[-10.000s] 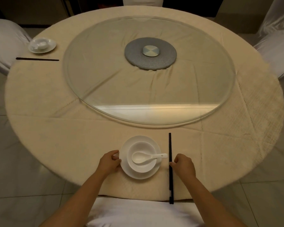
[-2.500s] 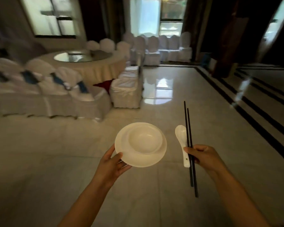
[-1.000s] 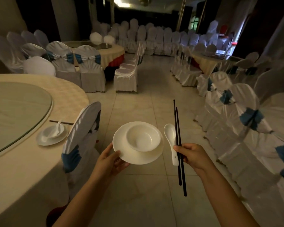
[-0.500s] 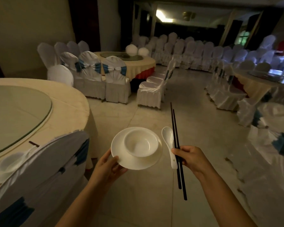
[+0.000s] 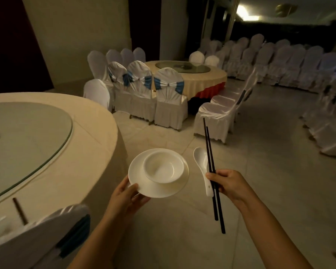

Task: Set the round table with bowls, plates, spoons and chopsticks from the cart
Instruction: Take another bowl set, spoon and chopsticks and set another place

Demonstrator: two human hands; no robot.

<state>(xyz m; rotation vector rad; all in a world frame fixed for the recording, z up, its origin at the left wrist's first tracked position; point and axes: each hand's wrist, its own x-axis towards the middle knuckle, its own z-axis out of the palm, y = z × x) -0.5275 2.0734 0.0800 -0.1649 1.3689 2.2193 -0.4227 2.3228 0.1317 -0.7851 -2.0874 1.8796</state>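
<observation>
Though dim, glossy round plate (image 5: 159,188).

Counter (image 5: 70,152): cut off by the left edge; its glass turntable (image 5: 27,133) runs out of frame too. Chair back (image 5: 37,235) at the counter's near edge: motion-blurred, cropped at the bottom-left corner, hides the lower end of a dark chopstick (image 5: 19,210). Plate (image 5: 157,189): underside hidden; bowl (image 5: 163,167) covers its centre. Far chairs (image 5: 279,63): dim, details unreadable.
</observation>
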